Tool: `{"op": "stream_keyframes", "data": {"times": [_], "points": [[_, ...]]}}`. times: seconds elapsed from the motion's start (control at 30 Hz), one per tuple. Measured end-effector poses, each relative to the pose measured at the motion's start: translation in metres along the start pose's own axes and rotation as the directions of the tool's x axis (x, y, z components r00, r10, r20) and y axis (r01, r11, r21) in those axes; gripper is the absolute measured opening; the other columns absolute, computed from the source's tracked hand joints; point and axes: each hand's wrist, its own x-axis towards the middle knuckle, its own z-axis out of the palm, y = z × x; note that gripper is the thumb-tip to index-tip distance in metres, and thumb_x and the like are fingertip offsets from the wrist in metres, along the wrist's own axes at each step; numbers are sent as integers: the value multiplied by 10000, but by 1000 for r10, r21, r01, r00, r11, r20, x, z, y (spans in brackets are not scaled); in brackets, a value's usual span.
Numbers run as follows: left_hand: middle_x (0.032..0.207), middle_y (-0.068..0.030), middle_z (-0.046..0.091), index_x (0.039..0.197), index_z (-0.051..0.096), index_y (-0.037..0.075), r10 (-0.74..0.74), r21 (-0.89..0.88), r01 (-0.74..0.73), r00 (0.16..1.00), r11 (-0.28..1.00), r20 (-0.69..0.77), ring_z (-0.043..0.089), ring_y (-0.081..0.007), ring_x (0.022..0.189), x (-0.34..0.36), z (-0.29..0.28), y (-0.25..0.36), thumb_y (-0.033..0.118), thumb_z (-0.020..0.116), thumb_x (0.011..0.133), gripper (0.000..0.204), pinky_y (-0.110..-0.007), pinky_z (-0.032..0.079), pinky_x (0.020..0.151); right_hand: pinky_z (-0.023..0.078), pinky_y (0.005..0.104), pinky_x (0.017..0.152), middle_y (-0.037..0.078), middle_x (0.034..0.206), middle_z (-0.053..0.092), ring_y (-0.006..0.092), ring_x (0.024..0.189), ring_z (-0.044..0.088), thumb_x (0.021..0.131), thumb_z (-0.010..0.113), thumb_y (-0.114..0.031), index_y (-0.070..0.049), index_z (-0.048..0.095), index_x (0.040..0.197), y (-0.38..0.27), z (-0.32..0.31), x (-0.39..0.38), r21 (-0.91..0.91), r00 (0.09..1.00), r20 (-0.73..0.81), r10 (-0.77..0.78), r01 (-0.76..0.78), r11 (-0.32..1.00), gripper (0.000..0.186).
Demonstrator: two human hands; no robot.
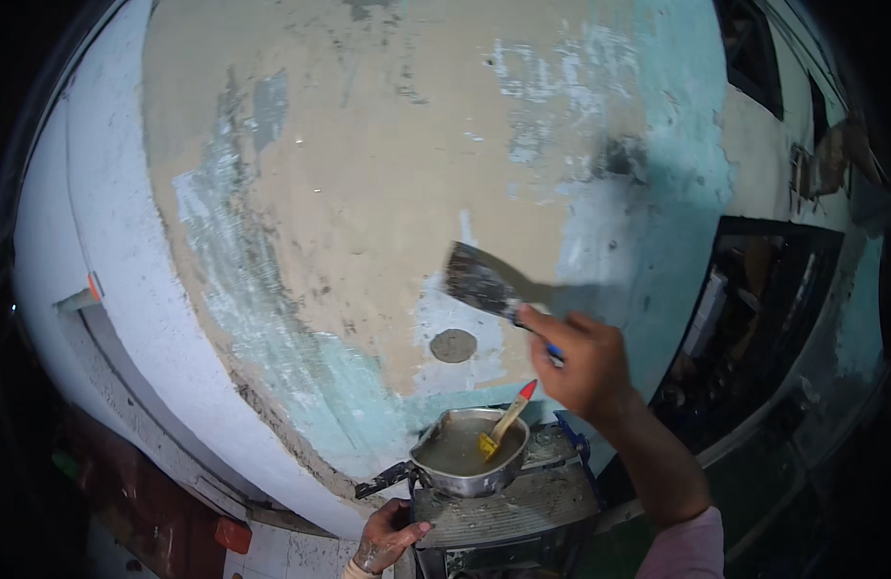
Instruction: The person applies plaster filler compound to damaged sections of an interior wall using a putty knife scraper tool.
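My right hand [582, 362] grips a putty knife [479, 282] with a wide, stained blade and a partly blue handle. The blade is raised before the wall [378, 193], which has beige, grey and turquoise patches. Just below the blade, a round grey patch [453, 345] marks a pale area. Low on the left, my left hand [387, 540] is at the edge of a ridged step platform [503, 516], thumb and fingers apart. A metal pan [469, 482] of murky grey liquid stands on the platform. A paintbrush [508, 421] with yellow bristles and a red-tipped handle leans in it.
The pan's dark handle [385, 480] points left, close to my left hand. A white wall edge [175, 289] curves down the left side. To the right is a dark opening [735, 328] with things inside. An orange-red object [232, 535] lies at lower left.
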Motion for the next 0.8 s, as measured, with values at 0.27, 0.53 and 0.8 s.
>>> {"op": "stream_keyframes", "data": {"times": [0.27, 0.53, 0.8], "points": [[921, -57, 655, 1078, 552, -17, 50, 57, -51, 999, 997, 12, 580, -103, 809, 11, -4, -14, 200, 802, 839, 408, -260, 491, 706, 478, 325, 486, 95, 671, 602, 251, 511, 575, 781, 718, -52, -103, 726, 1129, 6, -2, -16, -68, 996, 24, 87, -85, 994, 352], [959, -55, 648, 1062, 560, -16, 54, -128, -54, 999, 990, -2, 563, -97, 843, 6, -2, -10, 230, 818, 826, 427, -263, 491, 754, 496, 371, 523, 119, 685, 610, 277, 565, 623, 804, 697, -49, -86, 720, 1128, -5, 16, -4, 140, 1000, 28, -3, -1, 990, 327], [970, -50, 659, 1101, 552, -34, 65, -55, -66, 998, 996, -24, 576, -109, 862, 4, -4, -21, 258, 820, 825, 483, -264, 494, 780, 492, 369, 517, 131, 707, 626, 281, 540, 600, 798, 695, -52, -105, 719, 1142, -7, 23, -10, 57, 998, 65, 4, -8, 998, 349]]}}
